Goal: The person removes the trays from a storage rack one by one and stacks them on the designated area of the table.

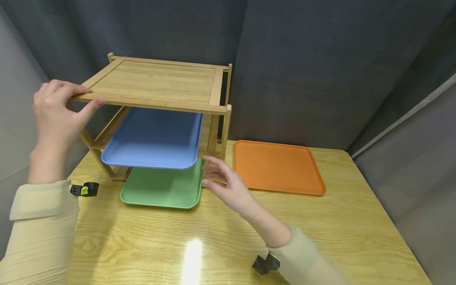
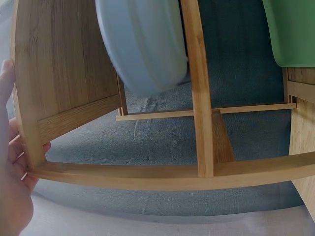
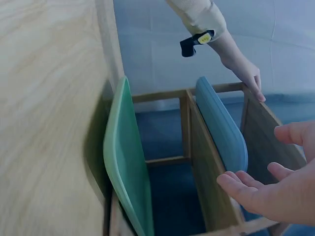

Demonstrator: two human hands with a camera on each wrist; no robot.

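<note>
Wooden rack (image 1: 156,85): one unit, bamboo-coloured, standing at the rear left of the tabletop (image 1: 228,241) against the dark curtain. It has a flat top shelf and open tiers beneath.

Left hand (image 1: 58,109): grips the front left corner of the rack's top shelf, thumb under the edge and fingers (image 1: 62,88) curled over it. Judged purpose: to steady the rack while trays slide in its tiers. The left wrist view confirms the palm and fingers against the frame's corner post.

Right hand (image 1: 226,184): released, fingers (image 1: 213,171) spread and holding nothing. It hovers just beside the right edge of the green tray (image 1: 162,188), near the rack's front right leg; whether a fingertip touches the tray cannot be told.

Trays, counted: three.
- Blue tray (image 1: 153,138): one, seated in the middle tier, its front part jutting out past the rack.
- Green tray: one, in the lowest tier at tabletop level, also jutting forward, directly under the blue one.
- Orange tray (image 1: 278,166): one, lying flat on the tabletop to the right of the rack, apart from it.

Each wrist carries one small black camera clip (image 1: 84,189) over a beige sleeve.
</note>
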